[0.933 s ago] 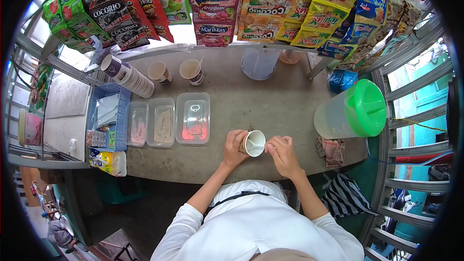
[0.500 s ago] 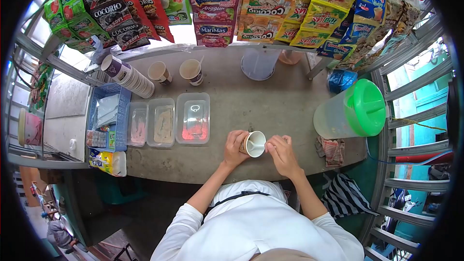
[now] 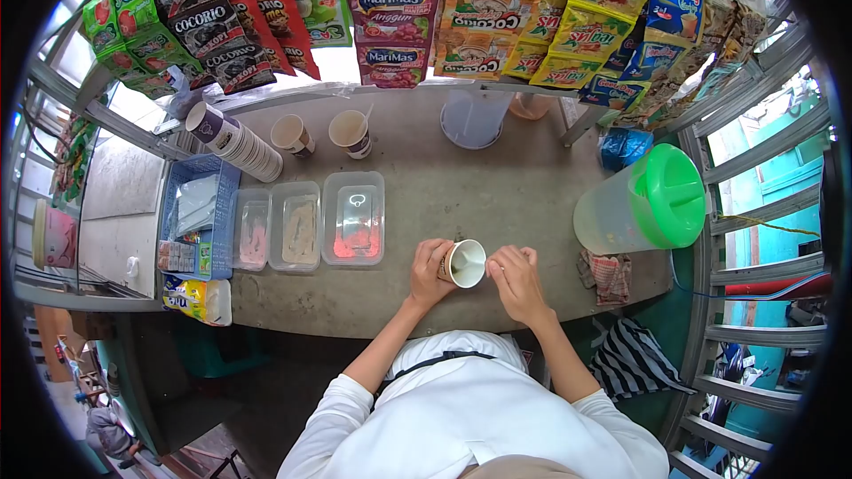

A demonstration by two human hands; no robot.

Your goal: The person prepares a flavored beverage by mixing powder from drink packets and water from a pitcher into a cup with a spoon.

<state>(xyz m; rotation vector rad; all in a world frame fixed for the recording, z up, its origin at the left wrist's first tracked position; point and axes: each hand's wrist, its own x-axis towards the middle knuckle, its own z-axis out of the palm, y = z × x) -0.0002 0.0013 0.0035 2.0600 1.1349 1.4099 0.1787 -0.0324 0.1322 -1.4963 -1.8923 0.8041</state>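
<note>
While I'm watching remotely, the paper cup (image 3: 466, 263) is in the left hand (image 3: 432, 268), fingers wrapped round its side, probably to steady it, near the front edge of the counter (image 3: 435, 204). Right hand (image 3: 516, 282) half curled just beside the rim; can't tell if its fingertips pinch anything. Plastic containers (image 3: 329, 222) to the left, presumably for easy reach. Cup's base hidden, pale contents unclear; upper sachets (image 3: 393, 0) cut off.

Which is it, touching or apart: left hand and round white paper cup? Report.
Touching: head view shows left hand holding the cup by its side.
</note>
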